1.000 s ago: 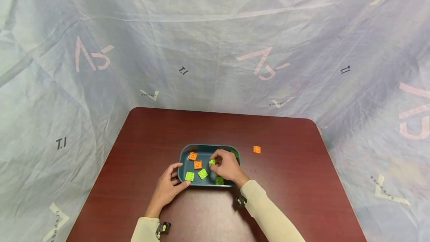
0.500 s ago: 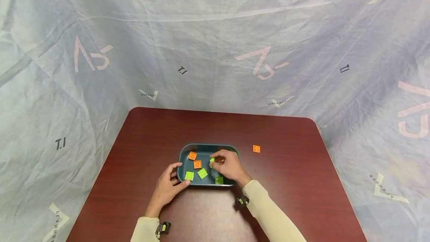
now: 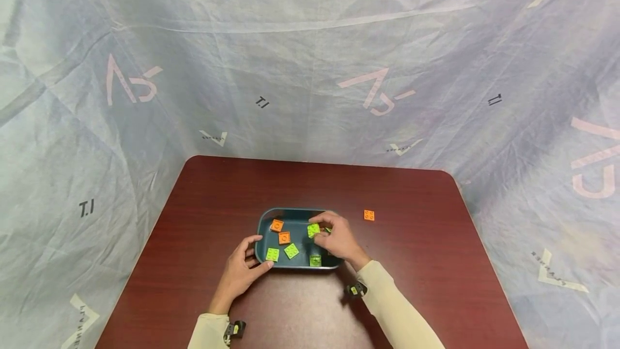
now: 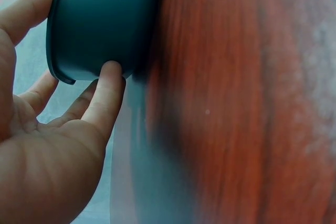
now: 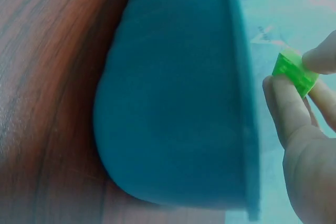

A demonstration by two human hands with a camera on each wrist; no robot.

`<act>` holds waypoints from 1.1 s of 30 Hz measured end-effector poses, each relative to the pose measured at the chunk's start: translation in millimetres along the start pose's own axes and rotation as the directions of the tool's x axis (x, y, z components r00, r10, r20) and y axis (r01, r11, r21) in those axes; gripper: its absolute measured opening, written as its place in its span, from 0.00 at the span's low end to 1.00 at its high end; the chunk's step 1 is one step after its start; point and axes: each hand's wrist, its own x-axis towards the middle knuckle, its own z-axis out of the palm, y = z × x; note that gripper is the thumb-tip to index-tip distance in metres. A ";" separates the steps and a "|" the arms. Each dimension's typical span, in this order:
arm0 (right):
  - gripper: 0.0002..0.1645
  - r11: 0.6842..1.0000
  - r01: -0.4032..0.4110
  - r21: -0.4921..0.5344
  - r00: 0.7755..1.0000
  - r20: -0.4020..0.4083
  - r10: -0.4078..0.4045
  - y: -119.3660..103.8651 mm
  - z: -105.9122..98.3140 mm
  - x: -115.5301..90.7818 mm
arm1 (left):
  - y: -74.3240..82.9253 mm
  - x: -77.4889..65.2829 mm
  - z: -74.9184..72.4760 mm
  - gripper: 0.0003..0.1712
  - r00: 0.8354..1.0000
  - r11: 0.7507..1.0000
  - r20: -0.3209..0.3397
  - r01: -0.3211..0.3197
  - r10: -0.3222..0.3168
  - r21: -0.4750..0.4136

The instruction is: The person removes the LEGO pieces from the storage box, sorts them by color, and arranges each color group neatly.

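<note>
A dark teal tray (image 3: 299, 217) lies on the table with small toy building bricks inside. My left hand (image 3: 239, 269) grips its left end, thumb near the front corner and fingers against the side. The left wrist view shows fingertips pressed to the tray wall (image 4: 105, 19). Between thumb and fingers, my right hand (image 3: 340, 239) pinches a lime green brick (image 3: 313, 230) over the right half of the tray. From the right wrist, this green brick (image 5: 291, 70) appears beyond the rim. Inside lie orange bricks (image 3: 284, 238) and green bricks (image 3: 291, 251); the right hand hides part of the right end.
One orange brick (image 3: 369, 215) lies on the table to the right of the tray. The reddish-brown table (image 3: 416, 241) has fabric sheeting (image 3: 310, 69) hanging behind it and at both sides.
My right hand has come up and slightly right with the green brick, which shows more fully now. The left hand keeps its place on the tray.
</note>
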 end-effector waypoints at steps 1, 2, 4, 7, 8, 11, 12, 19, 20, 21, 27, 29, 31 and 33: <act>0.23 1.000 -0.009 0.017 1.000 0.002 0.009 -1.2 -1.8 -1.3 | 0.2 0.1 0.0 0.47 1.000 1.000 0.000 0.001 -0.001 -0.001; 0.24 0.999 -0.017 0.031 1.000 -0.002 0.017 -2.5 -3.7 -2.5 | 0.5 0.2 0.0 0.47 1.000 1.000 0.001 0.002 -0.002 -0.001; 0.24 0.998 -0.027 0.053 0.999 -0.017 0.028 -4.0 -7.9 -4.9 | 0.9 0.6 0.2 0.47 1.000 1.000 0.001 0.001 -0.001 0.001; 0.24 0.997 -0.041 0.072 0.998 -0.044 0.045 -3.5 -14.5 -8.4 | 1.7 0.9 0.3 0.47 1.000 1.000 0.001 0.003 -0.003 0.005; 0.24 0.996 -0.047 0.074 0.997 -0.051 0.051 -2.9 -16.9 -9.6 | 2.0 0.8 0.3 0.47 1.000 1.000 0.002 0.004 -0.004 0.006; 0.25 0.995 -0.046 0.089 0.997 -0.064 0.052 1.3 -23.5 -13.0 | 2.2 0.6 0.5 0.47 1.000 1.000 0.003 0.005 -0.005 0.004; 0.25 0.995 -0.046 0.092 0.996 -0.067 0.052 2.7 -25.9 -14.3 | 2.1 0.5 0.6 0.47 1.000 1.000 0.004 0.005 -0.005 0.003; 0.23 0.991 -0.071 0.117 0.993 -0.082 0.081 9.1 -39.4 -22.5 | -1.2 0.8 1.6 0.46 1.000 1.000 -0.007 -0.004 0.004 0.004; 0.23 0.990 -0.073 0.117 0.993 -0.087 0.084 9.9 -40.8 -23.3 | -1.5 0.8 1.6 0.46 1.000 1.000 -0.008 -0.003 0.003 0.006; 0.23 0.990 -0.078 0.119 0.992 -0.092 0.089 10.5 -42.1 -24.0 | -1.7 0.8 1.7 0.46 1.000 1.000 -0.009 -0.004 0.004 0.008; 0.23 0.982 -0.104 0.156 0.987 -0.103 0.121 14.9 -50.0 -29.7 | -1.7 0.7 2.1 0.46 1.000 1.000 -0.007 -0.001 0.001 0.009; 0.24 0.979 -0.110 0.174 0.986 -0.105 0.129 17.4 -54.0 -31.6 | -1.4 0.4 2.1 0.47 1.000 1.000 -0.008 0.005 -0.005 0.006; 0.24 0.975 -0.120 0.185 0.983 -0.113 0.142 20.6 -58.6 -33.0 | -1.5 0.3 2.3 0.47 1.000 1.000 -0.007 0.010 -0.010 0.005; 0.25 0.970 -0.138 0.201 0.979 -0.119 0.164 23.2 -63.6 -34.4 | -1.7 0.0 2.2 0.47 1.000 1.000 -0.009 0.013 -0.013 0.007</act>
